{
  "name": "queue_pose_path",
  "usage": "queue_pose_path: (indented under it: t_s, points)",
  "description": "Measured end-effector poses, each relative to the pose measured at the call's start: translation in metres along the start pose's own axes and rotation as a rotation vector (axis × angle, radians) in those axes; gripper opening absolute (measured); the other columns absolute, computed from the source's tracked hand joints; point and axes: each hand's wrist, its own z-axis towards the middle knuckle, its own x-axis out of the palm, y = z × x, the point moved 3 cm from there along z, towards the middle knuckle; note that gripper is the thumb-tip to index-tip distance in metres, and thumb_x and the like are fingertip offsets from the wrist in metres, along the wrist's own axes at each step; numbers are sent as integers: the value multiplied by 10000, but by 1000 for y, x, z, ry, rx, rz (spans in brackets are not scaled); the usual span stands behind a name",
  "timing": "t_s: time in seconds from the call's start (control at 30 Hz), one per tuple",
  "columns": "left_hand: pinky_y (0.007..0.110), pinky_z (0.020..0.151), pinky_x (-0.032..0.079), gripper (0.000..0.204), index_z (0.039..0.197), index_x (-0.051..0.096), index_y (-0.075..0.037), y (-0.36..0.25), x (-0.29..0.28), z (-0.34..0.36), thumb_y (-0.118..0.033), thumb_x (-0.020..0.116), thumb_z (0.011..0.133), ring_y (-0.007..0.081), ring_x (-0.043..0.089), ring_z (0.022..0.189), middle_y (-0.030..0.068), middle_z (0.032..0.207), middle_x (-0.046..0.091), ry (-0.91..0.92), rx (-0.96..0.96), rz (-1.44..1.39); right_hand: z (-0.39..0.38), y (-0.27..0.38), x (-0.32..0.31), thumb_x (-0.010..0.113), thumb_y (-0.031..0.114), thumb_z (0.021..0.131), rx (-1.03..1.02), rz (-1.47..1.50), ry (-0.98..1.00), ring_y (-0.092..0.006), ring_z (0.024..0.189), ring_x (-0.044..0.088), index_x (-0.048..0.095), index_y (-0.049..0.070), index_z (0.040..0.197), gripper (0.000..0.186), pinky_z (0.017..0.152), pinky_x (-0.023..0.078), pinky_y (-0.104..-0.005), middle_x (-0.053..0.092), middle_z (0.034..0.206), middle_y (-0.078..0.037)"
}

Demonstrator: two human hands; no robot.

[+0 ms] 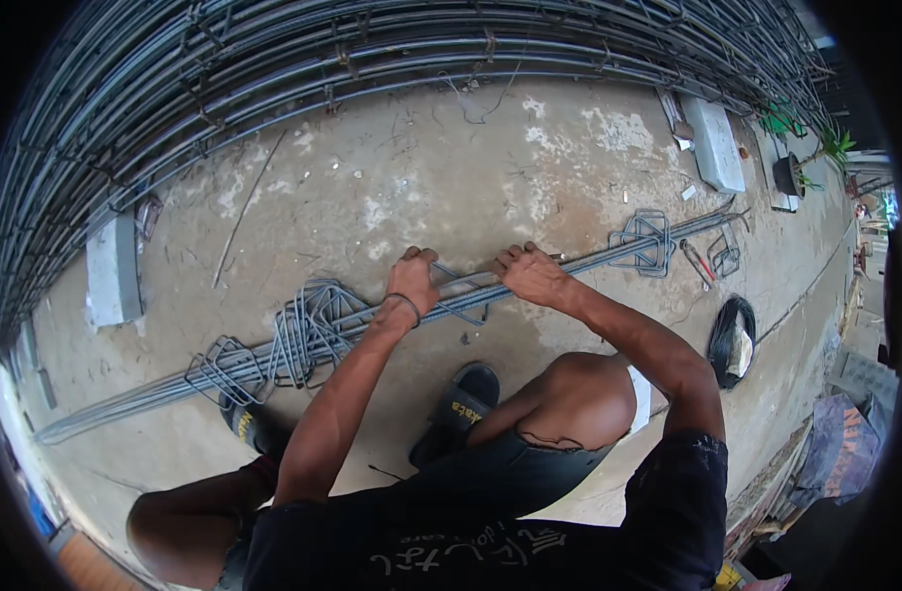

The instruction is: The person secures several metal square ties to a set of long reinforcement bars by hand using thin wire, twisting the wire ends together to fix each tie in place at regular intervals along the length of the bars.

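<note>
Along your left, a concrete block (pixel 113 271) lies on the slab; stirrup clusters (pixel 308 330) ring the rebar bundle (pixel 156 389) running diagonally across the floor; your left hand (pixel 413 281) is clenched around one stirrup (pixel 458 295) on the bundle; your right hand (pixel 531 274) grips the bars just beside it; a wire coil (pixel 732 340) lies right; open concrete (pixel 451 167) fronts the rebar cage (pixel 274 49).
</note>
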Motion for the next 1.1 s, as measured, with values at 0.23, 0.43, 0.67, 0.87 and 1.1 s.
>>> queue_pose_path:
  t_s: [0.23,0.43,0.67,0.87,1.1]
  points:
    - [436,809,505,569,1188,547,-105,20,-85,-67,4,609,633,395,587,940,172,1097,526,119,-271,254,-2,-6,-9,518,131,772,-73,100,55,-234,936,566,524,30,1049,294,746,511,-345,542,979,-110]
    - [451,861,489,823,1394,311,-172,56,-136,-80,-61,651,653,411,560,1030,237,1190,450,377,-504,219,-11,-25,-40,556,227,750,-51,127,60,-264,965,536,501,44,1058,363,749,495,-390,536,984,-94]
    - [467,785,484,946,1466,129,-235,47,-133,-121,-125,659,690,433,521,1046,285,1200,371,424,-341,239,-77,-90,10,526,108,761,49,113,-8,-309,865,507,514,31,955,209,763,440,-415,500,884,-135]
    - [450,799,484,825,1439,207,-190,81,-131,-119,-242,663,753,408,538,1008,245,1164,401,432,-121,183,-97,-102,24,597,-9,710,243,154,95,-359,1032,488,545,24,1052,348,887,413,-450,510,1069,-179]
    - [418,796,492,349,1063,628,-72,84,-129,-36,-281,663,787,353,568,933,158,1027,515,382,273,177,-96,-49,-40,653,64,764,510,282,31,-394,1111,505,552,36,1146,396,932,443,-428,502,1221,-200]
